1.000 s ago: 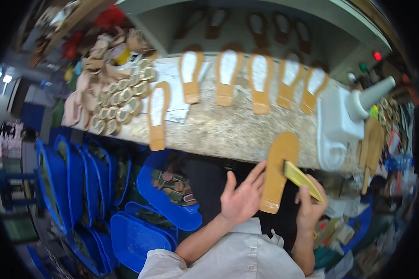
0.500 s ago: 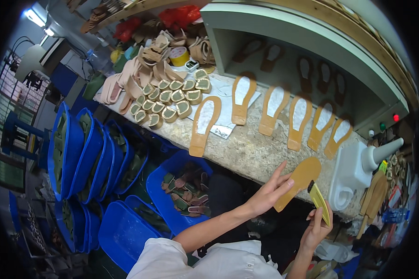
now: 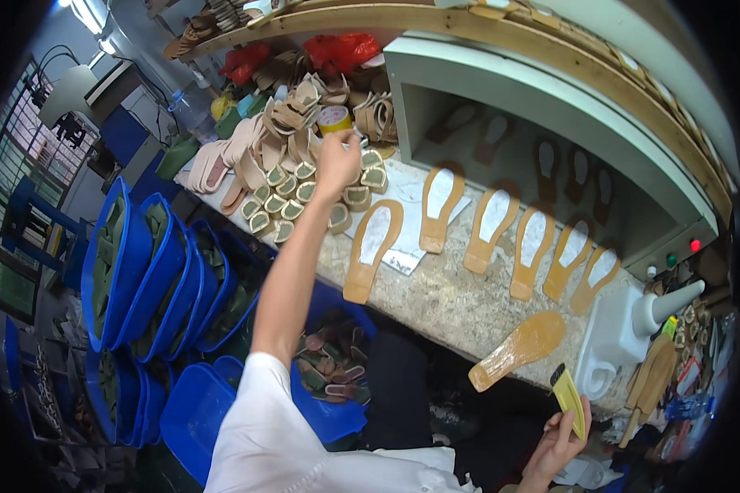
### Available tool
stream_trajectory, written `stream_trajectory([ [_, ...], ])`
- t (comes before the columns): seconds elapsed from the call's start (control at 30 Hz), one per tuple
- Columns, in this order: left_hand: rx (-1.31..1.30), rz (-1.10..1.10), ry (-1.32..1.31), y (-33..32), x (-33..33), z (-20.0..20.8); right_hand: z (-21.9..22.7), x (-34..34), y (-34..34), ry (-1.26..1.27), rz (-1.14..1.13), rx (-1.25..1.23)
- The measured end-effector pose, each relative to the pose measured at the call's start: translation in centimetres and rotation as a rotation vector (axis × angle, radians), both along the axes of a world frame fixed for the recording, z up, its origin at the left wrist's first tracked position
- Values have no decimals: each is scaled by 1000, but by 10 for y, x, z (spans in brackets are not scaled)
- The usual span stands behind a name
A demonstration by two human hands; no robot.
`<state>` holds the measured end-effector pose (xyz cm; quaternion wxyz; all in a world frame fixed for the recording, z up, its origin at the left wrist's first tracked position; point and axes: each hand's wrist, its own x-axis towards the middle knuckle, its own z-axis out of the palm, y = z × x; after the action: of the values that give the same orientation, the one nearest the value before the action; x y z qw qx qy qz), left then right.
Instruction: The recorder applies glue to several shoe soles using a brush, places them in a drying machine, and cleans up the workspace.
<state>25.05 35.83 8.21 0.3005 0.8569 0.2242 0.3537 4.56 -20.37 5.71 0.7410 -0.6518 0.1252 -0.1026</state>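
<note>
The table [image 3: 436,304] spreads out in front of the grey box [image 3: 674,238]. Blue tubs [image 3: 193,411] are grouped lower down, off the box's left front. The white container [image 3: 625,329] with a long cone spout is just in front of the box's right end.

Six soles with white patches [image 3: 438,201] form a row before the box's mouth; a sleeve catching one might push it into its neighbour. Farther out from the box, on the table's near side, lies the glossy sole [image 3: 528,349]. Its narrow end seems to jut past the edge, so a bump from the right forearm could tip it off, and any touch could smear a surface that looks wet.

The hands are well apart. The left hand [image 3: 339,164] is beyond the box's left end, fingers bent over the pile; whether it grips anything I cannot tell. The right hand [image 3: 557,444], farthest from the box, is closed around the yellow brush [image 3: 571,403], whose dark tip could daub the sole or the container if the wrist swung.

Left of the box are the tape roll [image 3: 334,120] and, smallest, the heel blocks [image 3: 286,197], crowded enough that a careless finger might topple several
</note>
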Motion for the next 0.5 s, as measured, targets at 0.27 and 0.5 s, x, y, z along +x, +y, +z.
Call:
stream_trajectory([
  [0.27, -434, 193, 443, 78, 90, -6, 26, -24, -12, 63, -34, -1],
  [0.5, -298, 204, 547, 103, 112, -31, 41, -15, 19, 17, -41, -32],
])
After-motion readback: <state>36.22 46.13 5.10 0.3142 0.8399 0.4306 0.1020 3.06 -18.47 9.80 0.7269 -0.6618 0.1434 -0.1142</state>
